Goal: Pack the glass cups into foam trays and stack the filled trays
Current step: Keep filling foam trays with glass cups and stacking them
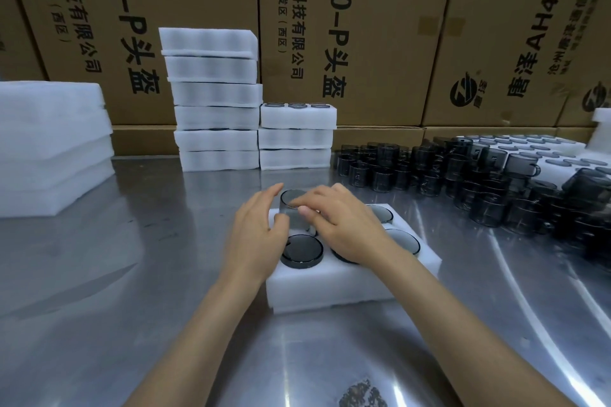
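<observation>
A smoked glass cup [294, 211] stands partly seated in the rear-left pocket of the white foam tray [350, 287], its upper half proud of the foam. The left hand [256, 241] grasps it from the left side, thumb curled against the near wall of the cup and fingers reaching round behind. The right hand [340, 225] lies over the tray's middle, its fingertips [305, 210] pinching the cup's rim from the right. A seated cup [301, 249] fills the front-left pocket, rim level with the foam (three more dark rims show on the tray, partly covered by the right hand). The tray rests on a steel table [132, 274].

Behind it, against the back of the table, stand two stacks of filled trays: a tall stack [215, 99] and, touching its right side, a short stack [296, 137]. To the right, a crowd of loose dark cups [463, 175] covers the table. A pile of foam sheets [53, 149] sits at the left edge. Printed cardboard cartons [380, 26] form the rear wall.
</observation>
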The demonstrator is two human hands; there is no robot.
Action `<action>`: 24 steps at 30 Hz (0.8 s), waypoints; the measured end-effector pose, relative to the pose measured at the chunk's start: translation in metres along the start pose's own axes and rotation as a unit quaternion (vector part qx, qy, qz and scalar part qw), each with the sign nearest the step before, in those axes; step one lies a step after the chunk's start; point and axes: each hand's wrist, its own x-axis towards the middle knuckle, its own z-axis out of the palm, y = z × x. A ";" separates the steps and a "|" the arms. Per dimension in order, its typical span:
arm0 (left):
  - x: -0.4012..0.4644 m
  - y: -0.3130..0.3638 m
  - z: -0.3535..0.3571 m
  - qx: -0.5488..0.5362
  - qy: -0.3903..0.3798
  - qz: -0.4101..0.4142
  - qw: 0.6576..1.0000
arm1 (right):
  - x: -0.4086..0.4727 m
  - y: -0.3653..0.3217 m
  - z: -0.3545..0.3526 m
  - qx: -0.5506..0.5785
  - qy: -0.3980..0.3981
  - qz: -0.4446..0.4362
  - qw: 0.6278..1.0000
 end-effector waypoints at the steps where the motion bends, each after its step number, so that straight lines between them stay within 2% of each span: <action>1: 0.000 0.001 -0.001 0.008 0.001 0.008 1.000 | -0.001 0.000 -0.001 0.012 0.024 -0.001 1.000; 4: -0.001 0.002 -0.003 0.029 0.003 0.025 0.999 | -0.001 0.002 -0.002 0.043 0.035 0.021 0.998; 10: -0.002 0.004 -0.006 0.144 -0.064 0.055 0.986 | 0.000 0.007 0.003 0.024 -0.092 0.045 0.994; 15: -0.001 0.004 -0.006 0.190 -0.106 -0.036 0.976 | 0.004 0.006 0.004 -0.030 -0.176 0.065 0.982; 18: 0.001 0.006 -0.007 0.208 -0.114 -0.036 0.971 | 0.005 0.006 0.005 -0.035 -0.192 0.065 0.979; 21: 0.000 0.004 -0.008 0.206 -0.114 -0.026 0.971 | 0.006 0.006 0.006 -0.041 -0.197 0.066 0.977; 24: -0.005 -0.006 -0.007 0.095 -0.115 -0.032 0.988 | 0.003 0.004 0.009 -0.033 -0.176 0.074 0.981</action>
